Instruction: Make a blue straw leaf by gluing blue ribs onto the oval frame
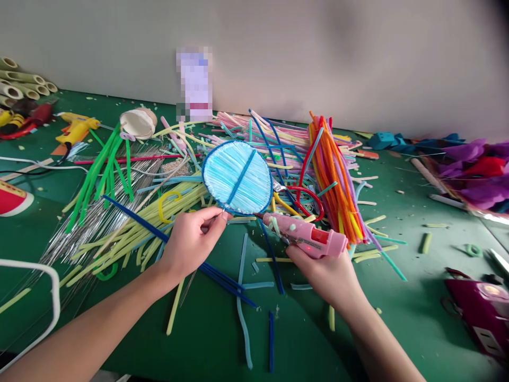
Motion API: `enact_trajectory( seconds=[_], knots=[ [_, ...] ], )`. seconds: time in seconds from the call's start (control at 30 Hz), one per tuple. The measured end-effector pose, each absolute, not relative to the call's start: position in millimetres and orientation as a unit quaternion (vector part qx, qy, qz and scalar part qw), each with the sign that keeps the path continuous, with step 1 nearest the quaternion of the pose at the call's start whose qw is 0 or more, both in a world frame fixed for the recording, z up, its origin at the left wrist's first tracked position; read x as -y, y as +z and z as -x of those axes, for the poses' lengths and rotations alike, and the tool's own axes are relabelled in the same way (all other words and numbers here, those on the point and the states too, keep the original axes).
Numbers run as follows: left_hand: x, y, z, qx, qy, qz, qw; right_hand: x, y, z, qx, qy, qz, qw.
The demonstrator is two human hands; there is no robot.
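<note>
Between thumb and fingers, my left hand pinches the lower edge of a rounded light-blue pipe-cleaner panel. The panel has a dark-blue rim and one dark-blue strip running across its face. My right hand is wrapped round the handle of a pink glue gun, whose small red light shows. Its nozzle points left, close to the panel's lower right rim; whether it touches cannot be made out. Behind the nozzle lie red-handled scissors, partly covered by pipe cleaners.
Yellow-green pipe cleaners and thin metal wires cover the left side. An orange bundle stands right of the scissors. At the back left rests a yellow glue gun. A purple power strip sits right; a white cable curves left.
</note>
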State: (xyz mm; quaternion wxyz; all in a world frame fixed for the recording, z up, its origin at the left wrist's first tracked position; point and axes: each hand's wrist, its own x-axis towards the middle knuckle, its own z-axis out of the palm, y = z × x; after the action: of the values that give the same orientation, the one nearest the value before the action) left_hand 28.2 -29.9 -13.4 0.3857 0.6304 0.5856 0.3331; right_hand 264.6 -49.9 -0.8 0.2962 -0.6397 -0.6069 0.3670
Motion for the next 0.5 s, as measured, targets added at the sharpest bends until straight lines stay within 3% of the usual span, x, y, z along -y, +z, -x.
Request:
enact_trajectory(
  seconds=[0.5],
  knots=[
    [30.5, -11.6, -26.2, -0.583, 0.333, -0.627, 0.395, 47.2, -1.2, -270.8, 0.620, 0.328, 0.642, 0.310]
  ],
)
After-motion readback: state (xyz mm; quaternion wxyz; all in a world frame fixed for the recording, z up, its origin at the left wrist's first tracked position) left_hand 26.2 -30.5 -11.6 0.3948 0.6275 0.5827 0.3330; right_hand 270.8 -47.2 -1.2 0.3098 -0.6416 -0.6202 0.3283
